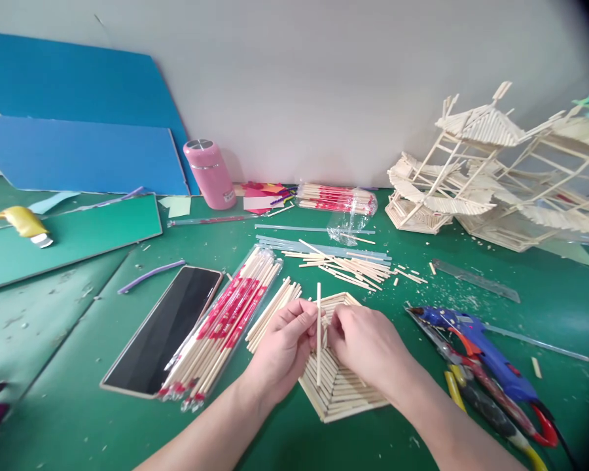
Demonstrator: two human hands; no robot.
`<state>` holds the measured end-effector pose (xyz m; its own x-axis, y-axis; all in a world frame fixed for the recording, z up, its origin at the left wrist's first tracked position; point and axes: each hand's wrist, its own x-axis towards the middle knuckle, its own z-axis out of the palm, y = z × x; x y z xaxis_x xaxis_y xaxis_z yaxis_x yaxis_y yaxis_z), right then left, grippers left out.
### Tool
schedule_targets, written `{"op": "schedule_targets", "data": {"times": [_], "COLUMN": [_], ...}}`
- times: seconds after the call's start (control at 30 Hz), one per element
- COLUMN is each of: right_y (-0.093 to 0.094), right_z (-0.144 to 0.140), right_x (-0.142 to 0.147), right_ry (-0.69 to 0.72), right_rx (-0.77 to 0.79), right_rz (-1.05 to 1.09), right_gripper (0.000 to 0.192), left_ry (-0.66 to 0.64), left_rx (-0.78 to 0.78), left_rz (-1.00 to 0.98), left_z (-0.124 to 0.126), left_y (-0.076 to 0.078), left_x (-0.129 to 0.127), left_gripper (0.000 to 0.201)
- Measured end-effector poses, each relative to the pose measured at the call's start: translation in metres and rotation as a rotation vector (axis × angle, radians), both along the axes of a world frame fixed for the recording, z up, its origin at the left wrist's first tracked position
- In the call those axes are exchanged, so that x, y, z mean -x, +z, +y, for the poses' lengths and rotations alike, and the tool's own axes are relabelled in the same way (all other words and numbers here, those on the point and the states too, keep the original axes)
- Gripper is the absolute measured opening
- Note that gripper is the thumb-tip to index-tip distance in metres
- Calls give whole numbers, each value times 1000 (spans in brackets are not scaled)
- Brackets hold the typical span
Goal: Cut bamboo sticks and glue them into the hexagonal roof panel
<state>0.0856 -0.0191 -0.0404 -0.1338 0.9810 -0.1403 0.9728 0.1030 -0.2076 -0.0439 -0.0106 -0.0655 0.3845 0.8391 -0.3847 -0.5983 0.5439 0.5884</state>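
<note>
My left hand (287,343) pinches a thin wooden stick (319,366) between thumb and fingers, standing nearly upright in view. Close beside it, my right hand (366,337) has its fingers pressed together; what lies between them, if anything, is hidden. Both hands are above a polygonal panel (341,392) built from rows of wooden sticks, which they partly cover. Left of the panel lies a small bundle of bare sticks (269,314). Behind it is a loose pile of cut sticks (353,265).
A blue glue gun (481,347) and pliers (485,399) lie right. To the left are packaged chopsticks (230,314) and a phone (177,327). Behind stand a pink bottle (211,175) and stick-built pavilion models (476,124). Clear glue sticks (319,247) lie beyond the pile.
</note>
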Motion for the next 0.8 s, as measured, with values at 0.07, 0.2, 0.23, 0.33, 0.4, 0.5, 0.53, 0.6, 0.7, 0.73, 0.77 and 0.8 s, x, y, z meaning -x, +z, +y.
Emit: {"op": "schedule_targets", "data": {"times": [0.07, 0.2, 0.23, 0.33, 0.4, 0.5, 0.53, 0.6, 0.7, 0.73, 0.77, 0.8], "right_y": [1, -3, -4, -3, 0, 5, 6, 8, 6, 4, 3, 2], "right_z": [2, 4, 4, 2, 0, -3, -5, -7, -10, -11, -11, -12], "right_x": [1, -3, -6, -17, -24, -29, -29, -26, -21, -20, -18, -17], "right_ry": [24, 37, 36, -19, -114, -245, -272, -312, -343, -349, -353, -360], "right_rx": [1, -4, -6, 9, 44, 103, 116, 126, 124, 127, 131, 136], "right_rz": [1, 40, 51, 202, 463, 905, 1008, 1138, 1230, 1249, 1268, 1287], "right_gripper": [20, 16, 15, 15, 17, 17, 18, 17, 13, 13, 12, 12], "left_ry": [4, 16, 16, 19, 21, 6, -1, -14, -30, -34, -38, -39], "left_rx": [-6, -8, -4, 2, 2, -16, -27, -50, -105, -127, -149, -168], "left_rz": [-5, 11, 19, 22, 26, 53, 70, 117, 216, 252, 287, 317], "left_z": [-1, -1, -1, -2, -3, -5, -6, -8, -10, -11, -12, -12], "left_y": [0, 0, 0, 0, 1, 4, 5, 6, 7, 7, 6, 6], "left_x": [0, 0, 0, 0, -1, -3, -4, -5, -6, -6, -6, -6], "left_gripper": [13, 13, 13, 14, 15, 17, 17, 17, 17, 18, 18, 18]}}
